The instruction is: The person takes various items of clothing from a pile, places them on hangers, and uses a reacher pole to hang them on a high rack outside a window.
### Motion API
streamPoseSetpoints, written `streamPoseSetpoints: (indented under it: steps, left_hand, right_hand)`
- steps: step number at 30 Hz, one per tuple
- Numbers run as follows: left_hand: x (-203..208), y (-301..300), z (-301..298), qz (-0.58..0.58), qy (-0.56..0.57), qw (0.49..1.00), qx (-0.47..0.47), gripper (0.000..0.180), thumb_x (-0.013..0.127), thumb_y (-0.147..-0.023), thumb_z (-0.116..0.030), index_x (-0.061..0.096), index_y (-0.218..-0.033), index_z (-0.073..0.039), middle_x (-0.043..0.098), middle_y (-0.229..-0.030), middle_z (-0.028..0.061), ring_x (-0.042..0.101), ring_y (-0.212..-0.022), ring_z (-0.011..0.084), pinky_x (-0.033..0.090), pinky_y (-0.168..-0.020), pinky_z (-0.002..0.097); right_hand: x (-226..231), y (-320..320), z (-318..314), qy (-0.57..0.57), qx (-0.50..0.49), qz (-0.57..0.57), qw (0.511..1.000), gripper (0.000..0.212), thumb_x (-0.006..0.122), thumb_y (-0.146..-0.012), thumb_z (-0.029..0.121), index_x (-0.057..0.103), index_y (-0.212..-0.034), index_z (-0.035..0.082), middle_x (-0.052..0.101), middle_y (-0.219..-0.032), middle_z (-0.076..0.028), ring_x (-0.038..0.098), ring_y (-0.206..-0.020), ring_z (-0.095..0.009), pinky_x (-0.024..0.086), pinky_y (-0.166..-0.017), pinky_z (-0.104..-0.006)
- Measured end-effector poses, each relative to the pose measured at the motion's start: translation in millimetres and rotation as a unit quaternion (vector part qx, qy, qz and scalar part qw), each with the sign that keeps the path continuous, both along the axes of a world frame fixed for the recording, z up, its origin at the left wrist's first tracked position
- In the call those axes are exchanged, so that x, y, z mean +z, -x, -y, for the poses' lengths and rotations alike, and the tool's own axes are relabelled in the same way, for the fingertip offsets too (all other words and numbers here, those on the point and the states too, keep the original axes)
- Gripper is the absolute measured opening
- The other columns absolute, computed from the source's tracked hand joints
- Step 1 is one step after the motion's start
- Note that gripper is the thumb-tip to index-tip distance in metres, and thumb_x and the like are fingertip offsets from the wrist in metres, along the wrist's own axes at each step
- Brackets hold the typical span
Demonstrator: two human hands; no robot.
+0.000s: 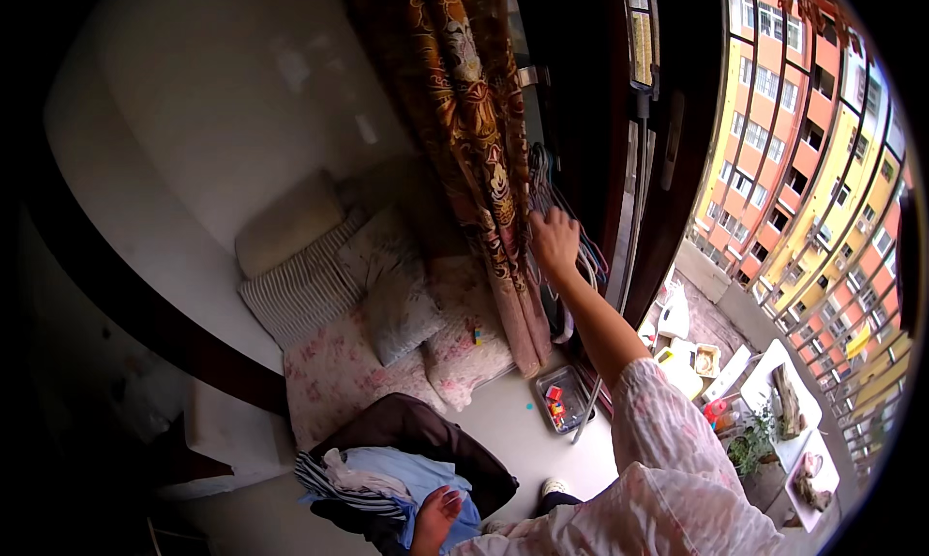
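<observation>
My right arm stretches up to a bunch of clothes hangers [540, 177] beside the patterned curtain [474, 120]. There my right hand [554, 241] is closed with its fingers bent at the hangers; the fingertips are partly hidden. Low in the view, my left hand [437, 517] lies against a light blue garment [392, 464], palm turned up and fingers loosely apart. Striped cloth [339, 483] and a whitish garment [360, 475] are heaped with it. A dark brown, cloth-like piece [426, 425] curves around the far side of this pile.
A floral bed [334, 387] with several pillows stands left of the curtain. A grey tray [566, 401] with small colourful pieces sits on the floor near a pale metal pole [592, 382]. Beyond the dark door frame [673, 169], a barred balcony holds plants [753, 445] and white trays [784, 387].
</observation>
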State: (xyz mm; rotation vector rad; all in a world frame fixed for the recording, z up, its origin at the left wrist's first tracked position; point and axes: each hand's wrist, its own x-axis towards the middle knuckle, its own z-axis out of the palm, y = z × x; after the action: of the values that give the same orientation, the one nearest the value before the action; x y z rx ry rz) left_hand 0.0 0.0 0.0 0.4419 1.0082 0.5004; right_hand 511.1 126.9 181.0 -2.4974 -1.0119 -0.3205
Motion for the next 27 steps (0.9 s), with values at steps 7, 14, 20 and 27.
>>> streamPoseSetpoints:
  steps: [7,14,20,27]
  left_hand:
    - [-32,1,-4,0.033,-0.035,0.999,-0.022,0.028,0.046,-0.087,-0.017,0.047,-0.112,-0.003,0.054,-0.104,0.0152,0.055,-0.092,0.0252,0.048,-0.079,0.0347]
    - [-114,62,-13,0.067,0.018,0.997,0.018,0.024,0.049,-0.087,-0.027,0.053,-0.100,-0.007,0.055,-0.086,0.0039,0.054,-0.082,0.0160,0.045,-0.074,0.0306]
    - [-84,41,-1,0.058,0.032,0.998,0.005,0.015,0.047,-0.087,-0.024,0.052,-0.089,-0.010,0.050,-0.076,0.0020,0.049,-0.070,0.0144,0.043,-0.066,0.0279]
    - [-40,24,9,0.052,0.022,0.998,0.042,0.025,0.047,-0.087,-0.017,0.050,-0.108,-0.004,0.057,-0.098,0.0131,0.056,-0.089,0.0232,0.048,-0.078,0.0345]
  right_hand:
    - [-48,-20,-49,0.214,0.013,0.304,0.928,0.023,0.049,-0.080,0.021,0.063,-0.099,0.017,0.054,-0.101,-0.002,0.043,-0.101,-0.019,0.028,-0.080,-0.0318]
    - [-32,2,-46,0.003,0.013,0.193,0.981,0.018,0.048,-0.076,0.015,0.063,-0.081,0.008,0.055,-0.090,-0.007,0.047,-0.091,-0.022,0.032,-0.077,-0.0337]
    - [-4,-21,-6,-0.274,0.042,0.036,0.960,0.018,0.052,-0.075,0.016,0.061,-0.074,0.001,0.055,-0.079,-0.013,0.053,-0.076,-0.030,0.040,-0.067,-0.0401]
    - [2,33,60,-0.458,0.212,-0.286,0.815,0.020,0.051,-0.087,0.020,0.056,-0.087,0.001,0.048,-0.067,0.004,0.042,-0.061,-0.004,0.034,-0.055,-0.0186]
